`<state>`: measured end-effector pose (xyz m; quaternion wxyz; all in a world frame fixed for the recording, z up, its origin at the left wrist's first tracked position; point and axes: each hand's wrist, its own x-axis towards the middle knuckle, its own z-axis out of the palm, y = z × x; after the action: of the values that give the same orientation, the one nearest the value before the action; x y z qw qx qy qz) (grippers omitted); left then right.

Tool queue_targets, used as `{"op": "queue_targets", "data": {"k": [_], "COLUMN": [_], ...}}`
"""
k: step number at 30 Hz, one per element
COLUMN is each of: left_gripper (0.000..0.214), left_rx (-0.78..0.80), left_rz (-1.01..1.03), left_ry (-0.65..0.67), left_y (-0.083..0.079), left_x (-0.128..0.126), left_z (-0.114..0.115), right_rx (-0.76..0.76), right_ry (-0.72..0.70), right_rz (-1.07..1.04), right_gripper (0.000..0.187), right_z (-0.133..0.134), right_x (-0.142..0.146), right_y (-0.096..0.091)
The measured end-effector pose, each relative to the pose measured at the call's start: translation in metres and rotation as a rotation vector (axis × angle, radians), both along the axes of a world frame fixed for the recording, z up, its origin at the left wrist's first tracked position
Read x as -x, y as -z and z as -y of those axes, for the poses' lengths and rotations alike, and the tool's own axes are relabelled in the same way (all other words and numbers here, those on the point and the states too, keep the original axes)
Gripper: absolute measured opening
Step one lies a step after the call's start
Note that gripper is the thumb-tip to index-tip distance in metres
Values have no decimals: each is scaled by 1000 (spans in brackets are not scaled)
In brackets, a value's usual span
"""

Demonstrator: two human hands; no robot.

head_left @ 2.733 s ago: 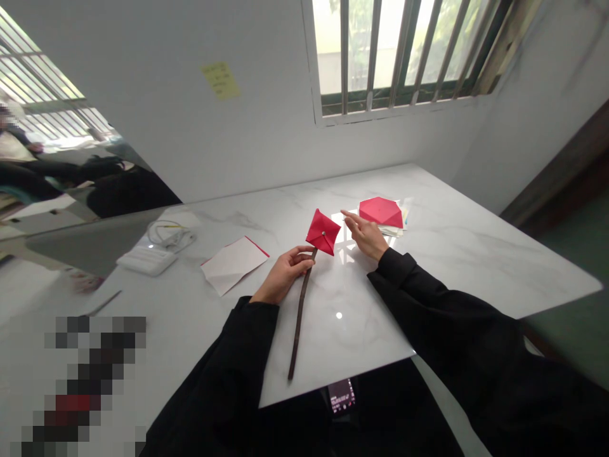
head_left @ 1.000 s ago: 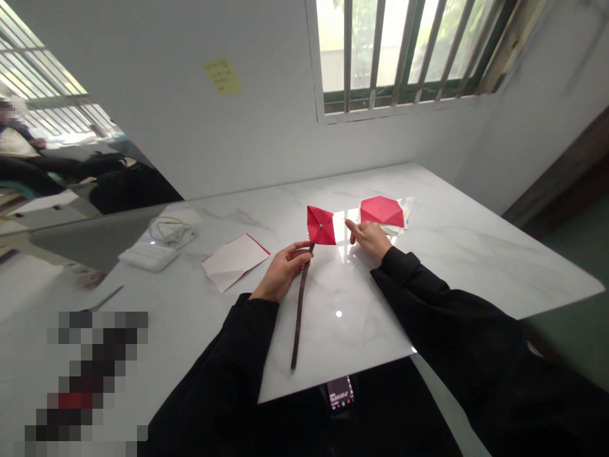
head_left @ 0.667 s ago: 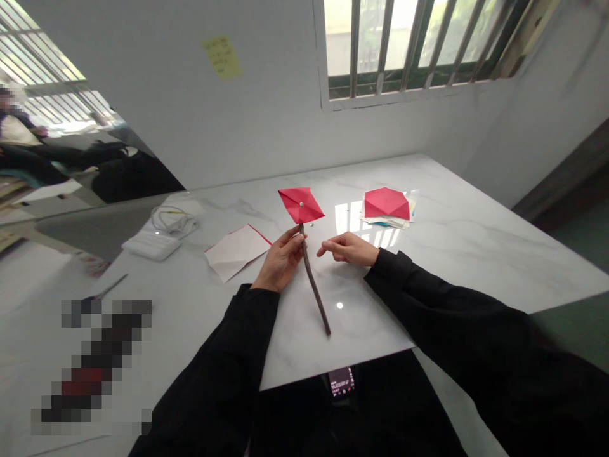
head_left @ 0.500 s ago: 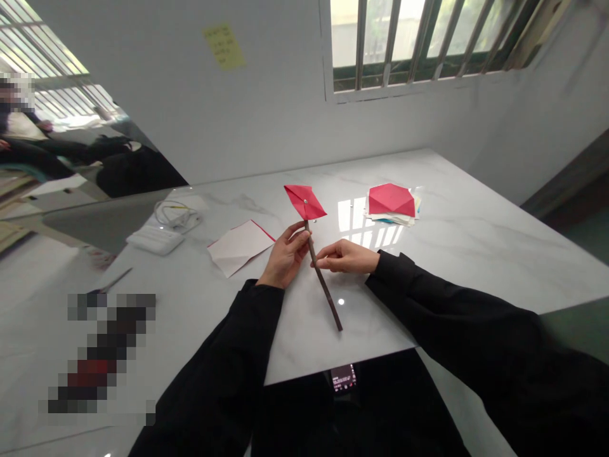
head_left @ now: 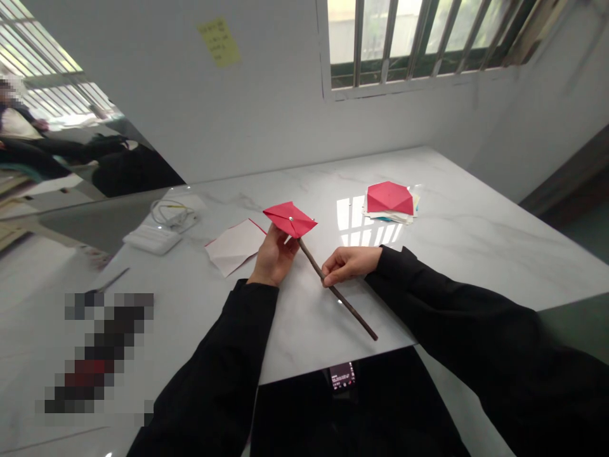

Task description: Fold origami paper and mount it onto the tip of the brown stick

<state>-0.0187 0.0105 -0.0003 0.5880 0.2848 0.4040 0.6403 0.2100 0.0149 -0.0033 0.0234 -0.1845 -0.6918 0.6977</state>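
A red paper pinwheel (head_left: 289, 219) is pinned to the top of a thin dark stick (head_left: 354, 314) that slants down to the right above the marble table (head_left: 451, 247). My left hand (head_left: 272, 258) is closed just below the pinwheel, fingers on its underside and the stick's top. My right hand (head_left: 348, 264) is closed around the stick's middle. Both arms are in black sleeves.
A folded red paper (head_left: 389, 197) lies on a small stack of sheets at the back right. A white-and-red folded sheet (head_left: 234, 245) lies left of my hands. Further left are a white box (head_left: 150, 239) and coiled cable (head_left: 171, 214). A phone (head_left: 342, 375) shows below the table edge.
My right hand moved from beside the pinwheel and gripped the stick's middle. The stick swung so its lower end points right, and the pinwheel tipped flatter and shifted left.
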Motion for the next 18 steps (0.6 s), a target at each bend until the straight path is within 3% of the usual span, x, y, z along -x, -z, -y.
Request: {"op": "queue_targets", "data": {"k": [5, 9, 15, 18], "left_gripper": [28, 26, 18, 20], "left_rx": [-60, -67, -33, -28], "left_rz": [-58, -41, -14, -29], "left_ry": [40, 35, 61, 76], "left_y": [0, 1, 2, 3], "left_x": [-2, -2, -2, -5], "left_z": [1, 0, 1, 3], "right_rx": [8, 68, 242, 325], "right_ry": [-46, -6, 487, 645], "right_rz": [5, -6, -57, -89], "right_gripper": [51, 46, 25, 25], "right_z": [-2, -3, -3, -5], "right_x": [-2, 0, 6, 7], "right_y": [0, 4, 4, 2]}}
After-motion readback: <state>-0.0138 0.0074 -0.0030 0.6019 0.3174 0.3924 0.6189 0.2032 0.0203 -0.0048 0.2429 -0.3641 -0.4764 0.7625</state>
